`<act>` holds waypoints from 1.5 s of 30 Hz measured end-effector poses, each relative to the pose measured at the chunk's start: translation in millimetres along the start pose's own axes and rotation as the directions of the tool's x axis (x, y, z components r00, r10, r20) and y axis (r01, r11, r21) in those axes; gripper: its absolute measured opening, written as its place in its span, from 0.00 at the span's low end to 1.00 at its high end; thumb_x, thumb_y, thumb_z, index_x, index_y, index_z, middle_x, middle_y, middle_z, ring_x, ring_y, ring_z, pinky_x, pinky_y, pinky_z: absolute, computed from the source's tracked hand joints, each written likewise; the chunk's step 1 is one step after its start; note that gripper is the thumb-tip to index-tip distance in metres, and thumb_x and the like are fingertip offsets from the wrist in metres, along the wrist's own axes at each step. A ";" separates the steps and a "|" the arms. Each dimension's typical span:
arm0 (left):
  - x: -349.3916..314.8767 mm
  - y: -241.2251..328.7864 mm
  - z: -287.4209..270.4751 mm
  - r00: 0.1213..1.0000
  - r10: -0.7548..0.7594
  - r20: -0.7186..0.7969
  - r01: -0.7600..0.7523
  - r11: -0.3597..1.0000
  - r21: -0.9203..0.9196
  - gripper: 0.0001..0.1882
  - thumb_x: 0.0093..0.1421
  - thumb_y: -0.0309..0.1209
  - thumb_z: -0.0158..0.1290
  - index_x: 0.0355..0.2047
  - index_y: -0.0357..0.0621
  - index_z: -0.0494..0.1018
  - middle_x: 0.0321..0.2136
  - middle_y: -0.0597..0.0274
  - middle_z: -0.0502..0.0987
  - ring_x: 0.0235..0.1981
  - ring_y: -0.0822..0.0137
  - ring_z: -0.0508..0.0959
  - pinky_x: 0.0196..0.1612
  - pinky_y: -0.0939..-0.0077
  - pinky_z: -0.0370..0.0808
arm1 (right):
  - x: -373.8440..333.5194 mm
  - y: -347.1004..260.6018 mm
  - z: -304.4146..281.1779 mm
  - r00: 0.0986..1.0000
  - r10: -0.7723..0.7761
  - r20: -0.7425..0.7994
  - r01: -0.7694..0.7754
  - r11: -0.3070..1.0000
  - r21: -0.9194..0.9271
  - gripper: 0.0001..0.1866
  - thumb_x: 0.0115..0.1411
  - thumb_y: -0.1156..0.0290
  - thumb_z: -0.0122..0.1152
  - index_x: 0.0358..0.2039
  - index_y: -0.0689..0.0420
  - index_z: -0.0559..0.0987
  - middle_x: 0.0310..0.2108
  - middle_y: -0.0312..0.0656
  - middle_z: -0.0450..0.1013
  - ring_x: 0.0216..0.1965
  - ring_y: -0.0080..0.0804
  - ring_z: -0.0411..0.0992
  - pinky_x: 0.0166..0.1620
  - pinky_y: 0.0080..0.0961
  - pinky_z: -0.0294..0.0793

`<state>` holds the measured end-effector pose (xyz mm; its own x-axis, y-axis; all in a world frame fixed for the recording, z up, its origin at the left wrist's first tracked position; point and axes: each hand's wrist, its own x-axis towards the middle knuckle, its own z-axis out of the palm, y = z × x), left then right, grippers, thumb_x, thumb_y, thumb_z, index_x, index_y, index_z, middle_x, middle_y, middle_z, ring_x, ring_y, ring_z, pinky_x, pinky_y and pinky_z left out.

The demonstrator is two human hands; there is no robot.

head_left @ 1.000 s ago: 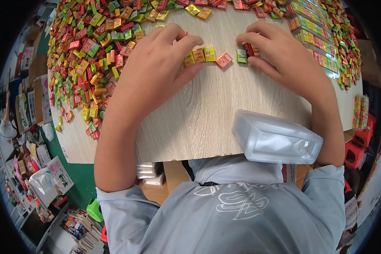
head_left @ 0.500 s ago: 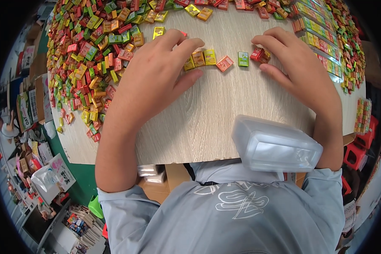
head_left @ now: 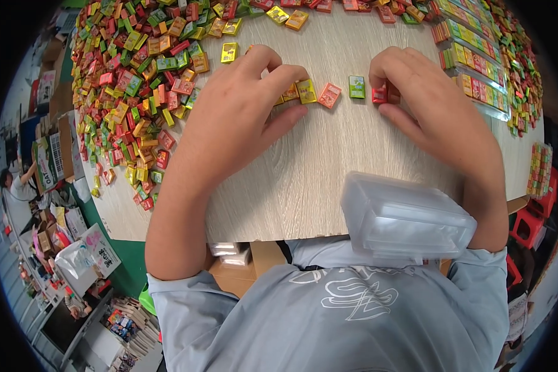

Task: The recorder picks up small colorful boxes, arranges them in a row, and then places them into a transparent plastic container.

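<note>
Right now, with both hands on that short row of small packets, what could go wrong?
1. The clear plastic box sits at the table's near edge, against the right forearm; a pull back may knock it off.
2. The left hand covers part of the row; sliding could scatter the yellow packet and orange packet.
3. The loose pile lies just left of that hand, so strays could mix in.

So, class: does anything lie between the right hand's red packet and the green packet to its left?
Nothing visible: bare table separates the red packet at the right hand from the green packet.
</note>
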<state>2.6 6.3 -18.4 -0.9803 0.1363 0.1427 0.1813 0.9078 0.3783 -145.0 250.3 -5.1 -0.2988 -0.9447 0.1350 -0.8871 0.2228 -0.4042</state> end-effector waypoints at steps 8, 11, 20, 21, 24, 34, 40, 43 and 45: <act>0.1 0.0 1.3 1.000 0.018 0.007 -0.018 0.999 -0.035 0.19 0.59 0.32 0.67 0.51 0.49 0.79 0.43 0.57 0.74 0.39 0.53 0.79 0.43 0.59 0.76 | -3.6 5.6 -8.6 0.997 -0.012 0.080 0.014 1.000 -0.022 0.16 0.56 0.76 0.68 0.42 0.59 0.71 0.42 0.44 0.69 0.44 0.48 0.71 0.46 0.40 0.72; -0.3 0.7 3.3 1.000 0.009 0.012 -0.008 0.998 -0.064 0.19 0.59 0.31 0.67 0.51 0.49 0.79 0.43 0.57 0.74 0.40 0.52 0.79 0.42 0.59 0.76 | -4.6 -1.7 0.9 0.995 0.085 0.047 -0.083 0.996 -0.045 0.19 0.58 0.73 0.68 0.48 0.59 0.73 0.45 0.45 0.70 0.46 0.49 0.72 0.48 0.40 0.73; 2.6 8.2 8.1 1.000 0.006 0.017 -0.004 0.995 -0.101 0.21 0.58 0.28 0.67 0.53 0.49 0.78 0.41 0.56 0.75 0.40 0.52 0.79 0.43 0.60 0.77 | 2.3 -8.4 17.4 0.997 0.066 -0.024 -0.064 0.994 0.084 0.25 0.59 0.74 0.67 0.58 0.57 0.74 0.50 0.47 0.70 0.49 0.49 0.73 0.52 0.39 0.75; 3.1 8.4 9.2 1.000 0.006 0.012 -0.005 0.996 -0.093 0.21 0.58 0.28 0.67 0.53 0.49 0.78 0.41 0.56 0.75 0.40 0.52 0.80 0.43 0.60 0.78 | 3.2 -7.1 19.0 0.999 0.047 -0.023 -0.045 0.993 0.113 0.24 0.59 0.75 0.67 0.57 0.58 0.74 0.49 0.47 0.70 0.48 0.49 0.73 0.52 0.39 0.75; 3.2 10.7 11.3 1.000 -0.006 -0.015 0.004 0.995 -0.104 0.22 0.58 0.29 0.68 0.53 0.49 0.78 0.40 0.56 0.75 0.39 0.53 0.80 0.42 0.61 0.78 | 4.7 -2.8 22.0 0.999 0.024 -0.033 -0.018 0.987 0.160 0.23 0.59 0.77 0.67 0.55 0.59 0.75 0.48 0.47 0.70 0.48 0.48 0.74 0.51 0.39 0.75; 3.1 15.0 14.3 0.999 -0.031 -0.028 0.029 0.997 -0.077 0.18 0.57 0.31 0.70 0.49 0.49 0.82 0.40 0.57 0.75 0.36 0.56 0.81 0.38 0.63 0.80 | 5.8 -0.7 23.9 0.999 -0.020 -0.045 0.027 0.987 0.157 0.18 0.58 0.76 0.68 0.48 0.60 0.76 0.44 0.45 0.72 0.46 0.47 0.73 0.49 0.40 0.74; 0.6 27.5 13.8 0.996 -0.037 -0.086 0.035 0.999 -0.018 0.22 0.52 0.38 0.74 0.47 0.50 0.82 0.39 0.57 0.75 0.36 0.55 0.81 0.39 0.60 0.80 | -0.1 -4.4 19.6 0.999 0.012 -0.035 -0.004 0.977 0.214 0.23 0.55 0.77 0.70 0.52 0.60 0.77 0.47 0.45 0.71 0.49 0.47 0.73 0.52 0.39 0.75; 0.3 31.3 15.6 0.995 -0.062 -0.082 0.064 0.998 0.021 0.25 0.50 0.43 0.75 0.47 0.50 0.82 0.39 0.56 0.75 0.37 0.53 0.81 0.41 0.58 0.80 | -2.1 -2.9 20.4 1.000 0.002 -0.014 0.001 0.977 0.215 0.25 0.54 0.77 0.71 0.54 0.60 0.77 0.49 0.45 0.71 0.51 0.46 0.73 0.53 0.38 0.76; 2.4 33.2 13.6 0.996 -0.069 -0.058 0.069 0.998 0.007 0.28 0.49 0.46 0.75 0.48 0.48 0.81 0.39 0.56 0.75 0.39 0.52 0.81 0.42 0.58 0.79 | -4.2 -2.1 20.8 1.000 0.006 -0.021 -0.001 0.978 0.210 0.25 0.54 0.77 0.71 0.54 0.59 0.77 0.49 0.45 0.71 0.51 0.46 0.73 0.53 0.38 0.76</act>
<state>5.3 42.1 -17.9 -0.9843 0.0502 0.1695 0.1123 0.9179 0.3806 -134.6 248.7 -23.7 -0.3117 -0.9380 0.1518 -0.7930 0.1687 -0.5854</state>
